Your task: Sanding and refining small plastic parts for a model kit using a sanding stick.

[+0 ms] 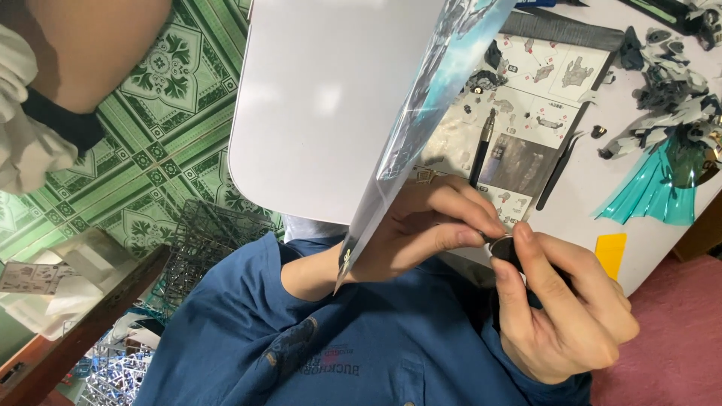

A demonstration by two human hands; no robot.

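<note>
— Between both sets of fingertips, close over the blue shirt (316, 353): a small dark round part (502, 246). Tiny model piece, looks like.

— Which hand has it?

— Both. Left hand (421, 233) pinches it narrow, thumb and forefinger closed on the rim. Right hand (564, 308) is closed too, thumb and forefinger on the other side, maybe with a dark tool under the palm; can't tell.

— How would it handle?

— Light, stiff plastic, I'd say. Probably fragile at any thin pegs, easy to drop. Grip by the edge, as now.

— Around it?

— Glossy printed sheet (421, 128) stands tilted by the left wrist. Behind it, white table (316, 98) with an instruction sheet (526, 113), a dark pen knife (483, 146) and tweezers (560, 167) on it. Farther right, teal translucent wing part (650, 192), grey model pieces (669, 83), a yellow tab (611, 252). Grey parts frames (203, 240) lie on the green tiled floor (173, 105).
</note>
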